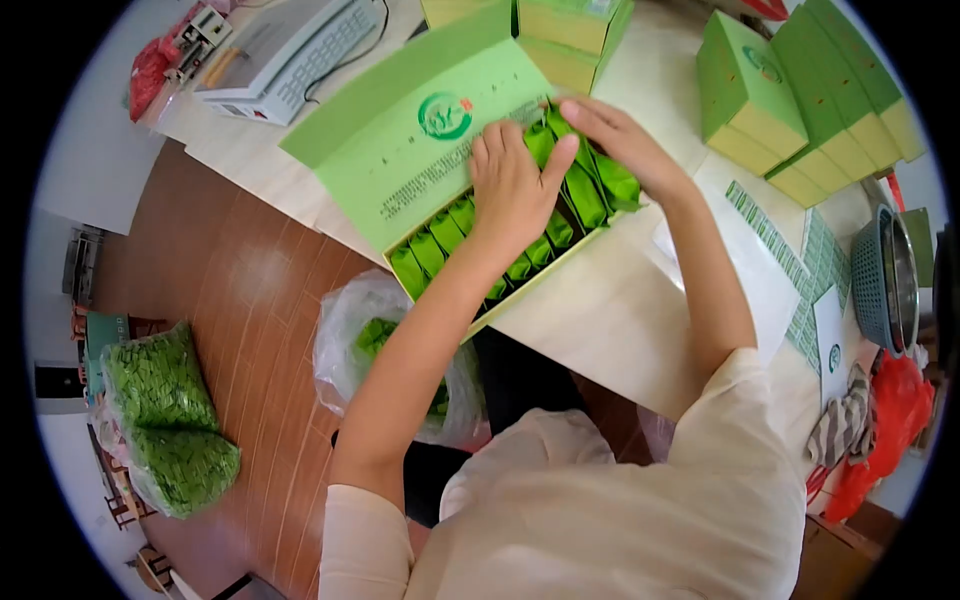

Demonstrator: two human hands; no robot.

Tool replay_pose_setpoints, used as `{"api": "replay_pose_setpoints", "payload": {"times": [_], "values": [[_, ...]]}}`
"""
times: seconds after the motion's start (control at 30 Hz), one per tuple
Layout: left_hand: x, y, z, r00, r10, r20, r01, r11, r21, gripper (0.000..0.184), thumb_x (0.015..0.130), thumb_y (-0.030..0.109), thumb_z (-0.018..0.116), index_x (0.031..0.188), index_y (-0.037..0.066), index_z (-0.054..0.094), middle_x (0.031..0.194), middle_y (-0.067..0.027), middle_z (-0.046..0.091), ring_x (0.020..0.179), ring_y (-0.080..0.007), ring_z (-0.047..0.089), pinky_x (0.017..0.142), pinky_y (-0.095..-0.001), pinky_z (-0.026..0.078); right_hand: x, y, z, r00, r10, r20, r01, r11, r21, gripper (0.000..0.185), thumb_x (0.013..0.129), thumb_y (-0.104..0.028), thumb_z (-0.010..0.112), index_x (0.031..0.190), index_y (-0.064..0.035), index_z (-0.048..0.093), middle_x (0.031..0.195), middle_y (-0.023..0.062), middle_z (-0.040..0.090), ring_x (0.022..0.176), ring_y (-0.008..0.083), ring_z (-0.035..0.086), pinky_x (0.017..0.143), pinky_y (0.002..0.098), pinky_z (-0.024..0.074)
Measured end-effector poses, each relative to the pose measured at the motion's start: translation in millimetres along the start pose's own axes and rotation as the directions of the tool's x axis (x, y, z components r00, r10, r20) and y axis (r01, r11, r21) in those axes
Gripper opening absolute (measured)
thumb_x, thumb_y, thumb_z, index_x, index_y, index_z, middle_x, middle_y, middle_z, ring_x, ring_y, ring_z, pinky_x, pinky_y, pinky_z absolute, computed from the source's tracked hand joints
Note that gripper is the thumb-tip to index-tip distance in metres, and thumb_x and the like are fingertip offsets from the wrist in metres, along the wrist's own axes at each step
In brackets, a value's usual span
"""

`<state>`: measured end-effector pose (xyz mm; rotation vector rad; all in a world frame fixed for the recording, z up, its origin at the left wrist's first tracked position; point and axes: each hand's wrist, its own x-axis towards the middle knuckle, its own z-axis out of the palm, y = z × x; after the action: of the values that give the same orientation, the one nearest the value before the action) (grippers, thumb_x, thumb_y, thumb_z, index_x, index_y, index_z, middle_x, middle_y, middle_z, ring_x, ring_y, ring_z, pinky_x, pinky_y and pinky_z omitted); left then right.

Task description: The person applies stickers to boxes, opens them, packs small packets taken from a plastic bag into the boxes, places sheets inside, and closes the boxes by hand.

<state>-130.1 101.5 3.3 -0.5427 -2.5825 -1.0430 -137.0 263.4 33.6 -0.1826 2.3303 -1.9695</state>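
Note:
An opened green gift box point(532, 297) lies on the table in front of me, its lid tipped back. Rows of small bright green foil packets point(428, 255) fill much of it. My left hand point(515, 190) rests on the packets at the middle of the box, thumb spread from its bent fingers. Its fingertips are partly hidden. At the box's far right end, my right hand point(620, 145) lies against the upper packets with its fingers stretched out. Several packets point(585, 195) between and below the hands stand higher and tilt over the box edge.
Closed green boxes point(755, 85) are stacked at right, and more boxes point(565, 45) at the back. A grey-white machine point(290, 60) stands back left. Sticker sheets point(770, 235) and a basket point(872, 285) lie at right. Bags of packets point(165, 400) point(345, 330) sit left and below the table.

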Motion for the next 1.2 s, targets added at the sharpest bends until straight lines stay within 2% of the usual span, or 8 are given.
{"api": "replay_pose_setpoints", "payload": {"times": [0.07, 0.27, 0.37, 0.53, 0.77, 0.83, 0.93, 1.2], "values": [[3, 3, -3, 0.999, 0.021, -0.049, -0.024, 0.998, -0.064, 0.063, 0.089, 0.053, 0.048, 0.113, -0.005, 0.047, 0.112, -0.0196, 0.047, 0.106, -0.0358, 0.042, 0.094, -0.0455, 0.031, 3, -10, 0, 0.994, 0.062, 0.084, -0.070, 0.993, 0.097, 0.046, 0.095, -0.041, 0.048, 0.123, -0.0055, 0.056, 0.120, 0.0048, 0.057, 0.108, 0.0132, 0.052, 0.096, 0.0261, 0.0383], [4, -2, 1, 0.991, 0.006, -0.130, -0.019, 0.995, -0.099, 0.059, 0.090, 0.051, 0.048, 0.118, -0.001, 0.049, 0.113, -0.0176, 0.049, 0.109, -0.0341, 0.043, 0.095, -0.0452, 0.031, 11, -14, 5, 0.999, -0.004, 0.046, 0.006, 0.999, -0.047, 0.043, 0.095, -0.040, 0.048, 0.120, -0.0062, 0.058, 0.116, 0.0054, 0.057, 0.107, 0.0134, 0.051, 0.094, 0.0268, 0.0392], [2, -3, 1, 0.993, 0.029, -0.117, -0.038, 0.997, -0.074, 0.055, 0.091, 0.049, 0.048, 0.114, -0.001, 0.049, 0.111, -0.0170, 0.050, 0.107, -0.0340, 0.044, 0.093, -0.0451, 0.032, 10, -10, 3, 0.996, -0.023, 0.086, 0.026, 0.999, -0.039, 0.043, 0.094, -0.041, 0.051, 0.114, -0.0040, 0.061, 0.090, 0.0001, 0.058, 0.082, 0.0094, 0.051, 0.077, 0.0233, 0.0418], [1, -2, -2, 0.998, 0.023, -0.065, -0.028, 0.997, -0.074, 0.046, 0.091, 0.044, 0.050, 0.102, -0.001, 0.050, 0.105, -0.0161, 0.052, 0.101, -0.0343, 0.046, 0.089, -0.0455, 0.034, 8, -13, -4, 0.973, 0.062, 0.224, -0.040, 0.994, -0.102, 0.046, 0.095, -0.042, 0.049, 0.116, -0.0032, 0.060, 0.113, 0.0066, 0.058, 0.106, 0.0146, 0.052, 0.093, 0.0270, 0.0393], [2, -3, -3, 0.994, 0.023, -0.105, -0.033, 0.995, -0.095, 0.040, 0.094, 0.039, 0.048, 0.097, -0.001, 0.052, 0.100, -0.0181, 0.054, 0.096, -0.0337, 0.047, 0.088, -0.0424, 0.035, -1, -21, 0, 0.980, 0.129, 0.148, -0.064, 0.923, -0.380, 0.054, 0.094, -0.047, 0.045, 0.117, -0.0005, 0.059, 0.128, 0.0161, 0.048, 0.113, 0.0220, 0.048, 0.098, 0.0298, 0.0348], [2, -3, -3, 0.993, 0.046, -0.106, -0.059, 0.991, -0.119, 0.038, 0.094, 0.038, 0.049, 0.096, 0.000, 0.054, 0.096, -0.0170, 0.055, 0.094, -0.0333, 0.048, 0.087, -0.0419, 0.036, -2, -13, 3, 0.994, -0.029, 0.105, 0.063, 0.940, -0.337, 0.052, 0.095, -0.045, 0.043, 0.120, -0.0018, 0.057, 0.119, 0.0135, 0.054, 0.109, 0.0215, 0.050, 0.097, 0.0298, 0.0359], [2, -3, -4, 0.996, 0.052, -0.070, -0.060, 0.991, -0.117, 0.036, 0.091, 0.037, 0.052, 0.098, 0.001, 0.054, 0.097, -0.0141, 0.058, 0.095, -0.0320, 0.049, 0.086, -0.0438, 0.037, 6, -4, 1, 0.979, -0.015, 0.204, 0.047, 0.987, -0.156, 0.048, 0.095, -0.043, 0.044, 0.117, -0.0015, 0.057, 0.108, 0.0099, 0.058, 0.103, 0.0192, 0.051, 0.094, 0.0297, 0.0370], [1, -3, -3, 0.993, 0.076, -0.088, -0.085, 0.992, -0.095, 0.035, 0.094, 0.035, 0.049, 0.094, 0.001, 0.055, 0.092, -0.0142, 0.058, 0.090, -0.0322, 0.048, 0.084, -0.0409, 0.038, 9, 0, 6, 0.997, -0.034, 0.071, 0.049, 0.974, -0.220, 0.041, 0.091, -0.045, 0.051, 0.094, -0.0040, 0.054, 0.081, 0.0023, 0.051, 0.079, 0.0123, 0.044, 0.074, 0.0256, 0.0372]]}}
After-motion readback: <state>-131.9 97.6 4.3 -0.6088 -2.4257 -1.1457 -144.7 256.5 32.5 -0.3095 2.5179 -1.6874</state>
